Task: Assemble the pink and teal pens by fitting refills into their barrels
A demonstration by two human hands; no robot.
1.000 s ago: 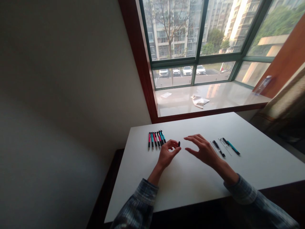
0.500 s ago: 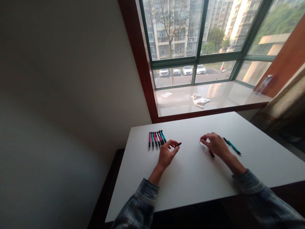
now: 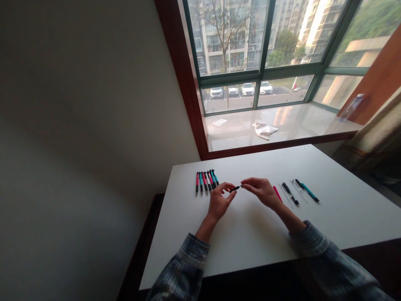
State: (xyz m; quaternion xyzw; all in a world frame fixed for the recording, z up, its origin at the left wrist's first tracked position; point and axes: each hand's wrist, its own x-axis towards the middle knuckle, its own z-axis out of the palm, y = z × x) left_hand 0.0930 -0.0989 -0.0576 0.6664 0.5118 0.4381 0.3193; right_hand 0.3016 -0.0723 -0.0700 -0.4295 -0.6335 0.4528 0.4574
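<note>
So my left hand pinches a black pen part between thumb and fingertips, keeping it clear of the row of pens on the table, while my half-open right hand hangs empty just beside it.

Pink, teal and black pens

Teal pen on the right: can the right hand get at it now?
Probably yes. The right hand is near the teal pen; only a pink pen and a black pen lie between, flat on the table, so the way looks free.
</note>
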